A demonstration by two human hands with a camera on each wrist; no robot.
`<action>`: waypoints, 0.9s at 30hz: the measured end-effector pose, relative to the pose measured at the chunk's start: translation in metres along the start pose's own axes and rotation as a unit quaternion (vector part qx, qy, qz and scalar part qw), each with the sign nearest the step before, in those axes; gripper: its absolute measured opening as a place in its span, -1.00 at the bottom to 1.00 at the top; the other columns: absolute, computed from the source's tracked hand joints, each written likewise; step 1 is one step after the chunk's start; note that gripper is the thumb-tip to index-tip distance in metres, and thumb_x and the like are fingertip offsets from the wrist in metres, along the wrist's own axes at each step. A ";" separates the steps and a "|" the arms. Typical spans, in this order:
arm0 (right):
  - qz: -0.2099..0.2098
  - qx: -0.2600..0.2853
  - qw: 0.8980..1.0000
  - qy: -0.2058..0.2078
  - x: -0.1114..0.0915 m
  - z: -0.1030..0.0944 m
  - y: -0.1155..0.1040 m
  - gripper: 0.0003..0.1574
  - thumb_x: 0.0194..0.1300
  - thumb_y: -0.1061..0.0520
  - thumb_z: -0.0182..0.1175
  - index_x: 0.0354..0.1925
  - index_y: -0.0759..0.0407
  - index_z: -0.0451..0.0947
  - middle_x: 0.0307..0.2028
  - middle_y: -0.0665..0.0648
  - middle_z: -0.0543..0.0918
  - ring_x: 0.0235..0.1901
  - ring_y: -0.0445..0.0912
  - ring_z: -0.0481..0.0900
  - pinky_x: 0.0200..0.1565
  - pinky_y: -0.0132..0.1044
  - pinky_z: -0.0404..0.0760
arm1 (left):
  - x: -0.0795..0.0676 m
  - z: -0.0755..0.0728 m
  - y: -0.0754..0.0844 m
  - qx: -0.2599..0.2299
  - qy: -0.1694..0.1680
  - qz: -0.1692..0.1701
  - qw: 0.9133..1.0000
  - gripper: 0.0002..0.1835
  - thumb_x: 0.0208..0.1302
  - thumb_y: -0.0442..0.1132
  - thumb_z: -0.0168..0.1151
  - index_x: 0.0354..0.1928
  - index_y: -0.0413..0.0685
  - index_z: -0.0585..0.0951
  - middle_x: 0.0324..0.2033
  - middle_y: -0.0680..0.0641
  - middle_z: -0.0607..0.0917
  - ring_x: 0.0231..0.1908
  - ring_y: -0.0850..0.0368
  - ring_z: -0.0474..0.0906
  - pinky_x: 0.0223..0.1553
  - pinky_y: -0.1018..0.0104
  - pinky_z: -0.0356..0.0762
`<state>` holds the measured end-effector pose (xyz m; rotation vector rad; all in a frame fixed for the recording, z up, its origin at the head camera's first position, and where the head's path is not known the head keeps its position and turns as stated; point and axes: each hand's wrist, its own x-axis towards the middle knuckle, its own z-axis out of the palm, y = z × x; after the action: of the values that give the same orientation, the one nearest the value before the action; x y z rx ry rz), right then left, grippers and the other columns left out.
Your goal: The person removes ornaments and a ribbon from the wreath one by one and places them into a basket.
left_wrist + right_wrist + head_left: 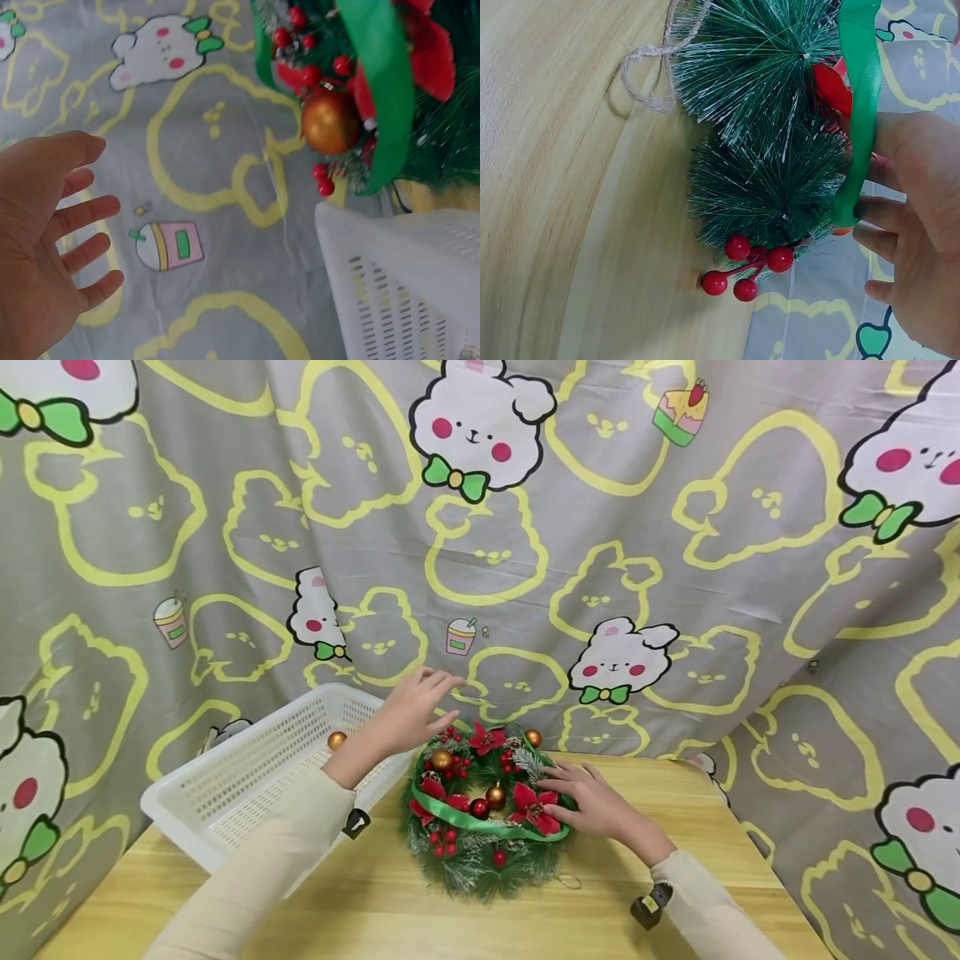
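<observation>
A green Christmas wreath [480,860] with red flowers, berries and gold and red balls lies on the table. A green ribbon [465,817] loops over its top. My left hand [412,710] hovers above the wreath's back left side, fingers extended, holding nothing; the left wrist view shows this hand [45,232] apart from the wreath. At the wreath's right side, my right hand [592,797] has its fingers against the edge. In the right wrist view, the right hand's fingers [881,214] reach behind the ribbon [859,112]; their tips are partly hidden.
A white perforated plastic basket [247,735] stands at the left of the wooden table [645,893], with a gold ball [337,740] in it. Another gold ball [533,737] shows at the wreath's back. A twine loop [649,79] trails from the wreath. A patterned curtain [510,552] hangs behind.
</observation>
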<state>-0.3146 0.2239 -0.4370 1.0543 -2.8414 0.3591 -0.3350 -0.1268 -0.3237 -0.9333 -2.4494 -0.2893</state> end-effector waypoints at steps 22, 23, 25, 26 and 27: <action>0.006 -0.011 1.000 0.000 -0.001 -0.002 -0.003 -0.47 0.47 -0.09 0.21 0.29 0.09 0.59 0.40 0.26 0.47 0.51 0.29 0.20 0.38 0.46 0.09 | -0.024 0.060 0.015 -0.064 -0.067 -0.075 0.993 -0.50 0.48 -0.03 0.21 0.38 0.04 0.47 0.22 -0.08 0.63 0.18 -0.11 0.47 0.15 -0.13 0.45; 0.007 -0.012 1.000 0.000 -0.001 -0.002 -0.003 -0.47 0.47 -0.09 0.21 0.29 0.08 0.59 0.41 0.26 0.47 0.51 0.29 0.20 0.39 0.46 0.09 | -0.025 0.062 0.014 -0.068 -0.068 -0.080 0.992 -0.50 0.49 -0.02 0.21 0.38 0.05 0.47 0.22 -0.07 0.63 0.17 -0.10 0.47 0.14 -0.12 0.44; 0.008 -0.012 1.000 -0.001 -0.001 -0.001 -0.003 -0.47 0.47 -0.10 0.20 0.29 0.08 0.59 0.41 0.25 0.47 0.51 0.28 0.20 0.39 0.45 0.09 | -0.027 0.066 0.014 -0.080 -0.067 -0.087 0.991 -0.50 0.48 -0.03 0.22 0.38 0.02 0.47 0.21 -0.09 0.64 0.15 -0.13 0.47 0.12 -0.13 0.43; 0.009 -0.013 1.000 -0.002 -0.001 -0.001 -0.003 -0.46 0.47 -0.11 0.20 0.29 0.08 0.59 0.40 0.25 0.47 0.51 0.28 0.20 0.39 0.45 0.09 | -0.028 0.068 0.014 -0.083 -0.068 -0.092 0.990 -0.50 0.48 -0.03 0.22 0.38 0.03 0.47 0.22 -0.10 0.64 0.15 -0.13 0.47 0.12 -0.13 0.42; 0.009 -0.014 1.000 -0.002 -0.001 -0.001 -0.003 -0.46 0.47 -0.11 0.20 0.29 0.07 0.58 0.40 0.25 0.48 0.51 0.28 0.21 0.39 0.44 0.10 | -0.029 0.069 0.014 -0.086 -0.069 -0.096 0.989 -0.50 0.48 -0.03 0.22 0.37 0.03 0.47 0.22 -0.10 0.64 0.14 -0.13 0.46 0.12 -0.13 0.42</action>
<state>-0.3117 0.2220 -0.4359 1.0269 -2.8526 0.3180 -0.3333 -0.1082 -0.3969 -0.8120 -2.6808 -0.5265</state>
